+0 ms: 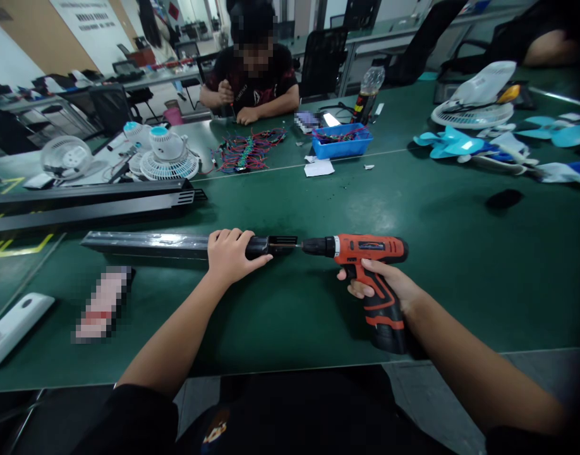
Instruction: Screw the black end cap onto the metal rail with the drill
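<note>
My right hand [389, 284] is wrapped round the handle of an orange and black cordless drill [370, 248], which points left above the green table. Its thin bit reaches the slotted right end of a long black metal bar [152, 243] lying lengthwise in front of me. Whether the bit touches a screw there, I cannot tell. My left hand [230, 253] grips the bar near that end, fingers over the top and thumb stretched along the near side. The bar's part under my palm is hidden.
More long black bars [95, 212] lie at the left, behind mine. White fan parts [169, 158], wired circuit boards [245, 155], a blue tray [342, 144], a bottle [366, 95] and blue fan blades [451, 145] stand farther back. A person [254, 69] works opposite. A phone [103, 303] lies near left.
</note>
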Demonstrator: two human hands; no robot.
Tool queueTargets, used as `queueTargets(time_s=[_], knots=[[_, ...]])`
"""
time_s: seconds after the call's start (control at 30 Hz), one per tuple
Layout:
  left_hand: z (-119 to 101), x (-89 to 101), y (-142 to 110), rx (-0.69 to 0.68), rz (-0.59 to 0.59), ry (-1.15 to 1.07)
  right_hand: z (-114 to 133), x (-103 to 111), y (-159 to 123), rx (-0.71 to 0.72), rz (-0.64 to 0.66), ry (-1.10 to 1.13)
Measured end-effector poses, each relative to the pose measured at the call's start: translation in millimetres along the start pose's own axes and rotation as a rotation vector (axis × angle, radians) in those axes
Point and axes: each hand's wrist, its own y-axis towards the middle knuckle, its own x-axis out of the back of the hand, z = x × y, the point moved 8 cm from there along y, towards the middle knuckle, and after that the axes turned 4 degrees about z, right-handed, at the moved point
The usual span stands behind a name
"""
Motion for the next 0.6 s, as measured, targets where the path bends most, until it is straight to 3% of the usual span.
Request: queueTargets(time_s=[0.6], knots=[[-1.1,-0.5,-0.7,0.004,-0.013,0.009,-0.1,8.8,-3.4,-0.010,-0.147,-0.054]])
